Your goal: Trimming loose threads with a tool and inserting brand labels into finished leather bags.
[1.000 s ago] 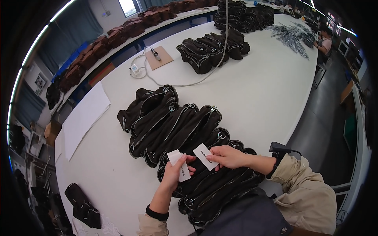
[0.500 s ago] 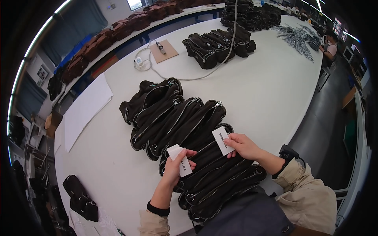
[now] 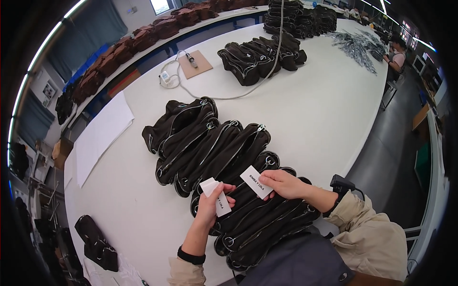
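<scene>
My left hand (image 3: 211, 204) is closed on a few white cards (image 3: 222, 203) with dark print, pinched under the thumb. A single white printed card (image 3: 253, 179) is held between the thumb and fingers of my right hand (image 3: 281, 183). Both hands hover over a long row of black zippered bags (image 3: 214, 148), packed side by side on the white table. Silver zips and metal rings show along their edges. Whether either hand touches the bags below, I cannot tell.
On the table (image 3: 305, 105) lie white sheets (image 3: 102, 138) at left, a black bag (image 3: 97, 243) near left, and a corded tool (image 3: 192, 60) on a brown board (image 3: 197, 66). More black bags (image 3: 260, 59) stand farther back, beside grey strips (image 3: 355, 50). A person (image 3: 396, 57) sits at far right.
My right hand has moved left with its card, nearer to the left hand, and the card has tilted. The left hand keeps its cards almost in place. The view has shifted slightly.
</scene>
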A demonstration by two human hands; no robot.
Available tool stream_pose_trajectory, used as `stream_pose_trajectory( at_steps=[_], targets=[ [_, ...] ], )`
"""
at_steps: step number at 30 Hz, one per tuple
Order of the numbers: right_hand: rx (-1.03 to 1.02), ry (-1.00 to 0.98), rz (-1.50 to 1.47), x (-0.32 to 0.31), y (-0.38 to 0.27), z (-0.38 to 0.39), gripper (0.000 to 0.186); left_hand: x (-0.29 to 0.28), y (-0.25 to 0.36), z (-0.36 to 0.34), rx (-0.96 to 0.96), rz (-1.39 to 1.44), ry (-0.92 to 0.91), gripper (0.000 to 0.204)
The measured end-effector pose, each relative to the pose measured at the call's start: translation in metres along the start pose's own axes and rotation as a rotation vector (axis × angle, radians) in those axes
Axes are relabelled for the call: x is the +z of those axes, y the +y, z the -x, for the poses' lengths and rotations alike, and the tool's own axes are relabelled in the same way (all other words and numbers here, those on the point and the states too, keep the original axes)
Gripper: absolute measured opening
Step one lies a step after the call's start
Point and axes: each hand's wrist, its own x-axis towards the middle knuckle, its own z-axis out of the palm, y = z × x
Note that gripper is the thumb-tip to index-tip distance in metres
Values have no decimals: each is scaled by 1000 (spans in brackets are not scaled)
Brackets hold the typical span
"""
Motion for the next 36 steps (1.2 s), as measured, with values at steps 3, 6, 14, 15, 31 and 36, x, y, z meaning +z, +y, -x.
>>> stream_pose_trajectory(
  at_steps=[3,6,14,15,31,36],
  targets=[
    [-77,126,-75,-10,8,9,32,-2,2,-1,-16,10,-6,38],
    [-77,196,-58,-25,18,19,29,-1,1,-5,-29,14,-24,38],
    [-104,226,251,-1,4,11,28,3,0,-4,-53,-7,-19,37],
    [-125,213,251,5,5,5,28,6,0,-6,-40,-33,-24,37],
    [-562,401,374,1,0,-25,10,-22,20,6,368,-1418,48,38],
    [-557,400,461,6,11,-37,14,-19,19,6,221,-1409,17,37]
  ],
)
